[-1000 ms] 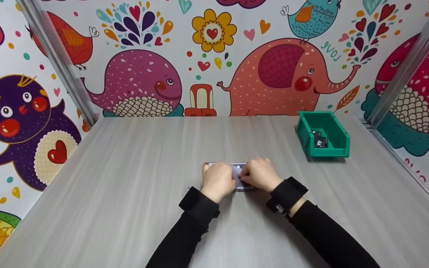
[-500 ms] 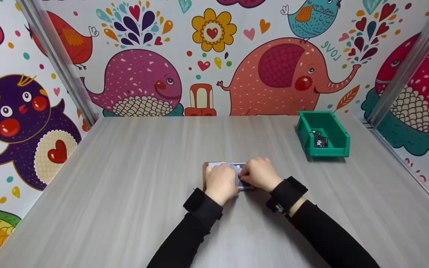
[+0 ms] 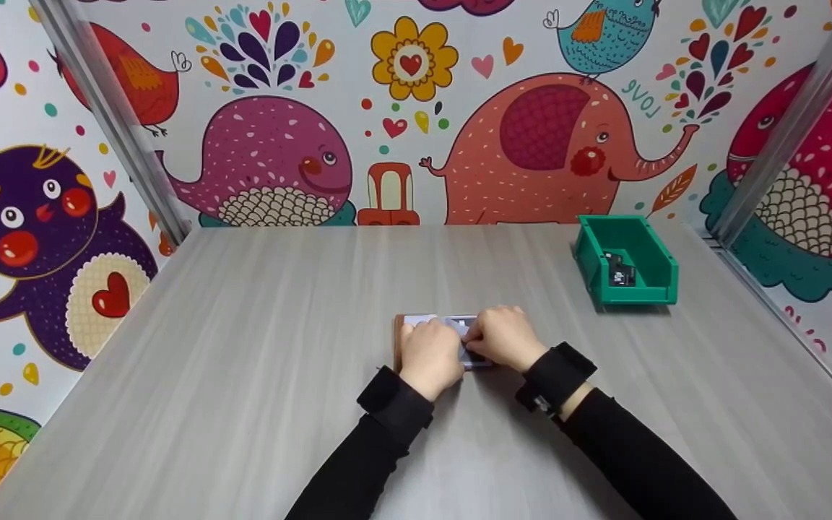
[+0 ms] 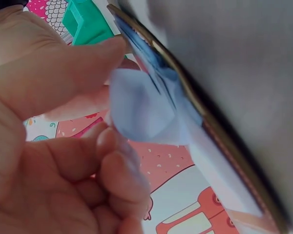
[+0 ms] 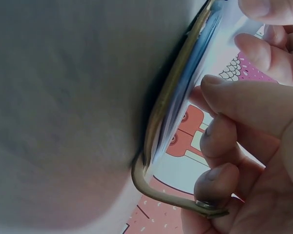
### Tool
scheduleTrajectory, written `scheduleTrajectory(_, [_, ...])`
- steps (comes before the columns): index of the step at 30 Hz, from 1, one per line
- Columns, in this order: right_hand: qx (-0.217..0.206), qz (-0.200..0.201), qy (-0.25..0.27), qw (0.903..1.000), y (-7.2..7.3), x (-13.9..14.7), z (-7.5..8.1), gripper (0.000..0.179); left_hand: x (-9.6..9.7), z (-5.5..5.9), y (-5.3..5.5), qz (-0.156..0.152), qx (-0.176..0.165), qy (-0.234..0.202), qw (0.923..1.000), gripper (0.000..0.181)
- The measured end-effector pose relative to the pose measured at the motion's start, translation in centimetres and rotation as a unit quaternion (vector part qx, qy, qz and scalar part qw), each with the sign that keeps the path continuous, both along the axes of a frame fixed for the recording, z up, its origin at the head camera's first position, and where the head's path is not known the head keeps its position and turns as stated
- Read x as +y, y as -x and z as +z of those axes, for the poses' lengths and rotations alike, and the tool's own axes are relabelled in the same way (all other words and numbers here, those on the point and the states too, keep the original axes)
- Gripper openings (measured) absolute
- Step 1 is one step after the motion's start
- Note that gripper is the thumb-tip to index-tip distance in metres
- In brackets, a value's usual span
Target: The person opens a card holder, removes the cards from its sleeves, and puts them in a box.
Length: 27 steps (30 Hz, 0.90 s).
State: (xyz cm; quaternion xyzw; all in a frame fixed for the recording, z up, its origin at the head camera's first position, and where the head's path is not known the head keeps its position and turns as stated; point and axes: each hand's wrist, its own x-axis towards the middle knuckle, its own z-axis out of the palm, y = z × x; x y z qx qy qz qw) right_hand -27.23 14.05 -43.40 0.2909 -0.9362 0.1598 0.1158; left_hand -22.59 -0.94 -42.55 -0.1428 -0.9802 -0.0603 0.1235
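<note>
A small brown card holder (image 3: 399, 339) with clear sleeves lies opened out on the table under both hands. My left hand (image 3: 431, 354) is over its left half. In the left wrist view, the thumb and a finger pinch a bluish clear sleeve (image 4: 144, 105) that curls up from the stack. At the right half, my right hand (image 3: 508, 336) has its thumb and index finger pinching the edge of the sleeves (image 5: 183, 102). Its lower fingers rest against the raised cover flap (image 5: 168, 197), which bears a snap button. The fingertips are partly hidden in the head view.
A green bin (image 3: 629, 260) with small black packets (image 3: 621, 273) stands at the back right of the wood-grain table (image 3: 279, 303). Cartoon-printed walls (image 3: 401, 123) close off the back and sides, with metal posts (image 3: 109, 115) at the corners.
My left hand has shifted slightly right and toward me, uncovering the card holder's brown left edge and a pale sleeve. My right hand has stayed in place.
</note>
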Motion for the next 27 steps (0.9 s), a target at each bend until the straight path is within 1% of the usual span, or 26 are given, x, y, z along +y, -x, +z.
scheduleTrajectory(3, [0.004, 0.002, 0.002, 1.0000, -0.01, -0.04, -0.05, 0.005, -0.03, 0.03, -0.05, -0.006, 0.013, -0.010, 0.9999, 0.024])
scheduleTrajectory(8, [0.004, 0.002, 0.003, 1.0000, -0.02, -0.05, -0.03, 0.006, -0.07, 0.07, -0.08, -0.010, 0.025, -0.022, 0.9994, 0.026])
scheduleTrajectory(15, [-0.004, 0.000, 0.000, 1.0000, -0.08, -0.05, 0.04, 0.006, -0.06, -0.02, -0.07, -0.013, 0.048, -0.024, 0.9985, 0.024])
scheduleTrajectory(18, [-0.002, -0.002, -0.003, 1.0000, -0.09, -0.08, 0.03, 0.005, -0.08, -0.09, -0.01, -0.009, 0.054, -0.020, 0.9983, 0.022])
scheduleTrajectory(23, [-0.008, -0.003, -0.002, 1.0000, -0.09, -0.01, 0.06, 0.004, -0.12, -0.14, 0.10, 0.003, 0.047, -0.009, 0.9989, 0.018])
scheduleTrajectory(27, [-0.019, -0.003, 0.000, 0.9998, -0.16, 0.07, 0.12, 0.009, -0.18, -0.09, 0.15, 0.009, 0.039, -0.001, 0.9992, 0.019])
